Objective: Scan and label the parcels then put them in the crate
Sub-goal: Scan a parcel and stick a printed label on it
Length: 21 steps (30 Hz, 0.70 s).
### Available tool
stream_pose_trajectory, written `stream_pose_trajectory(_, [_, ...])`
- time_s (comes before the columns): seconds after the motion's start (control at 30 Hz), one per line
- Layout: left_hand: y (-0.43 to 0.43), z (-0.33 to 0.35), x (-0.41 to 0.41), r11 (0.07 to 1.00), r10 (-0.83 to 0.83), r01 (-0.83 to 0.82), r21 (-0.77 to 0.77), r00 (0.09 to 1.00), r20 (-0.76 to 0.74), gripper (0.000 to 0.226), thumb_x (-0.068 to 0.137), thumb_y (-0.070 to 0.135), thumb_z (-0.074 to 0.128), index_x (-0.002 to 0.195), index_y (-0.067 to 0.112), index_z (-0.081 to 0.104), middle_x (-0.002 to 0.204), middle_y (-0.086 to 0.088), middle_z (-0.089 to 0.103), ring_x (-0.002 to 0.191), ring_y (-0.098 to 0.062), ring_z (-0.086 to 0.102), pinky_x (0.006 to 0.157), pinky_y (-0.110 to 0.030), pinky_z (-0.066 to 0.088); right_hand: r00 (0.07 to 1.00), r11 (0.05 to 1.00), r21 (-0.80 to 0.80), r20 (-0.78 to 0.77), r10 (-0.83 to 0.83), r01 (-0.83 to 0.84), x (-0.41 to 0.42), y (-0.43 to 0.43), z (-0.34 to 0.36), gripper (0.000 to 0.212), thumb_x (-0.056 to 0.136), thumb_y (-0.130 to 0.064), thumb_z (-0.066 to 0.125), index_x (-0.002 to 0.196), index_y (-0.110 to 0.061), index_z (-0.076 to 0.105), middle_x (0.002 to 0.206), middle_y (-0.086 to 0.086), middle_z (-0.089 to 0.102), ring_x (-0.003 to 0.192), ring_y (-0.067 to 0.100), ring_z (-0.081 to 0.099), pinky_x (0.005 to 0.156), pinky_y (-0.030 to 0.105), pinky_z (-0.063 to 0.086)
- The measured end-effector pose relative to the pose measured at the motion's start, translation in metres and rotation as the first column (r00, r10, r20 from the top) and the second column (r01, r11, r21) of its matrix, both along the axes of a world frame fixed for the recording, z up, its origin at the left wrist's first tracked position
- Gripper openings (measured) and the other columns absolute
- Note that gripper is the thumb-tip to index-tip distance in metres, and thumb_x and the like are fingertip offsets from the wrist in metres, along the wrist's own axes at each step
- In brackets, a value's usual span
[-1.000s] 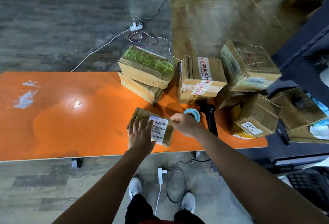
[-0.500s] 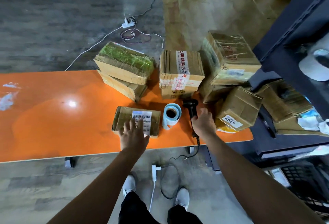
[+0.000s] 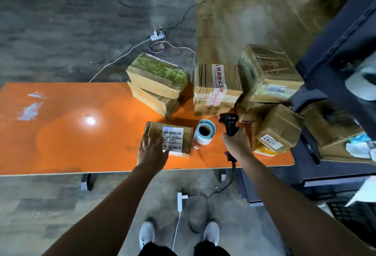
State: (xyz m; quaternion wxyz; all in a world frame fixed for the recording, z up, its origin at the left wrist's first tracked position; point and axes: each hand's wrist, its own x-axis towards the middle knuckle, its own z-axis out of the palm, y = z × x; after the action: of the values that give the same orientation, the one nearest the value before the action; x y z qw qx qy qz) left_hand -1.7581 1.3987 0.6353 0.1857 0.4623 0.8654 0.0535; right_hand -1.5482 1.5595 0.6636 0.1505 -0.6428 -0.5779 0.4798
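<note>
Parcel in work: flat brown cardboard parcel (image 3: 175, 136), white barcode label facing up, lying on the orange tabletop (image 3: 71, 133) near the front edge. Left hand (image 3: 151, 150) rests flat on the parcel's near-left corner, fingers straight. Right hand (image 3: 236, 143) grasps the handle of a black corded barcode scanner (image 3: 228, 122), head uppermost. White-and-blue label roll (image 3: 204, 134) lies between parcel and scanner. More brown cartons (image 3: 215, 90) are stacked behind and to the right.

Middle box (image 3: 217, 88): red Chinese tape print, "防水" legible. Right box (image 3: 279, 128): label digits, apparently 6767. Flat parcel (image 3: 173, 136): barcode label, text illegible.
</note>
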Motion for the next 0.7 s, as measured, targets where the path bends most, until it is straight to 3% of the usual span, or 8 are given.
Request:
stream_pose_trajectory(0.13, [-0.013, 0.004, -0.014, 0.994, -0.105, 0.104, 0.016, 0.994, 0.025, 0.066, 0.094, 0.032, 0.054, 0.152, 0.025, 0.022, 0.163, -0.006, 0.004, 0.15, -0.031, 0.0, 0.111, -0.047, 0.032, 0.998, 0.999, -0.03, -0.056, 0.041, -0.043, -0.025, -0.023, 0.03, 0.016, 0.086, -0.02, 0.057, 0.095, -0.008, 0.051, 0.062, 0.01, 0.057, 0.037, 0.021, 0.054, 0.04, 0.027, 0.046])
stream_pose_trajectory(0.27, [-0.021, 0.008, -0.021, 0.985, -0.171, 0.17, 0.031, 0.985, 0.019, 0.064, 0.093, 0.031, 0.056, 0.15, 0.023, 0.028, 0.158, -0.01, 0.016, 0.146, -0.03, 0.014, 0.11, -0.042, 0.033, 0.991, 0.976, -0.175, -0.07, 0.117, -0.127, -0.06, -0.047, 0.052, 0.017, 0.089, -0.022, 0.055, 0.083, -0.006, 0.054, 0.062, 0.009, 0.052, 0.04, 0.02, 0.051, 0.042, 0.028, 0.045])
stream_pose_trajectory(0.4, [-0.026, 0.008, -0.03, 0.965, -0.26, 0.258, 0.043, 0.965, 0.026, 0.067, 0.093, 0.029, 0.056, 0.152, 0.019, 0.024, 0.159, -0.011, 0.014, 0.148, -0.031, 0.008, 0.115, -0.04, 0.025, 0.984, 0.96, -0.226, 0.017, 0.175, -0.166, -0.087, -0.074, 0.061, 0.021, 0.087, -0.024, 0.054, 0.077, -0.006, 0.053, 0.055, 0.008, 0.053, 0.045, 0.024, 0.051, 0.046, 0.028, 0.044])
stream_pose_trajectory(0.7, [-0.037, 0.015, -0.04, 0.938, -0.345, 0.343, 0.06, 0.938, 0.04, 0.058, 0.094, 0.026, 0.053, 0.146, 0.014, 0.03, 0.153, -0.013, 0.025, 0.145, -0.032, 0.016, 0.113, -0.041, 0.026, 0.992, 0.967, -0.242, 0.074, 0.104, -0.084, -0.094, -0.108, 0.077, 0.026, 0.088, -0.027, 0.057, 0.075, -0.004, 0.052, 0.055, 0.007, 0.052, 0.042, 0.022, 0.051, 0.044, 0.026, 0.042])
